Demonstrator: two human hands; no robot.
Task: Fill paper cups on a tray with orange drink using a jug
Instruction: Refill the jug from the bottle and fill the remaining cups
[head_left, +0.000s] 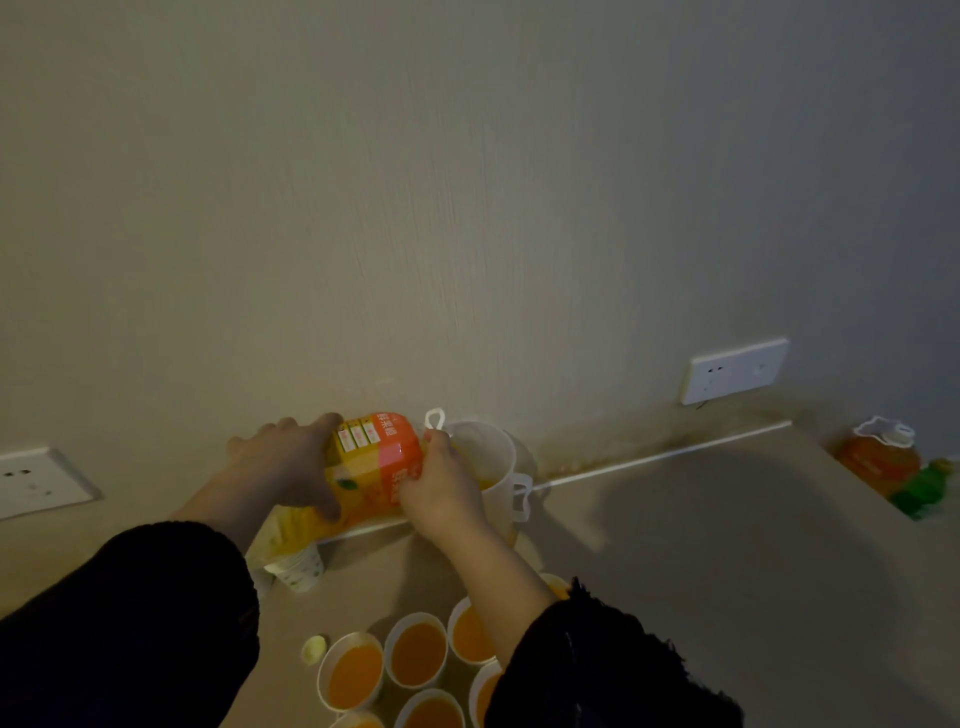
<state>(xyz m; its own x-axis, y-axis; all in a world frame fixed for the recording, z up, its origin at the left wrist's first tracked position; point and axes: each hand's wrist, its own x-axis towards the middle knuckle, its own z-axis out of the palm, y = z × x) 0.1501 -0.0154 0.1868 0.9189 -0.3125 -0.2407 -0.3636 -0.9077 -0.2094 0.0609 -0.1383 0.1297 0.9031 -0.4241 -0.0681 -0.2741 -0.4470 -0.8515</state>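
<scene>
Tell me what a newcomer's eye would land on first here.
The bright orange drink bottle, tipped on its side near the wall, grabs attention first. The left hand and right hand both grip it, its neck end toward the pale jug. Next come the paper cups already holding orange drink, clustered at the bottom edge, and a second orange bottle far right.

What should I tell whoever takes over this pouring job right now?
Left hand grips the orange drink bottle by its body; right hand grips its neck end. The bottle lies tipped, mouth toward the white jug. Done: several paper cups near you hold orange drink. Left: finish filling the jug, then probably fill any remaining cups; a spare cup stack stands at left.
</scene>
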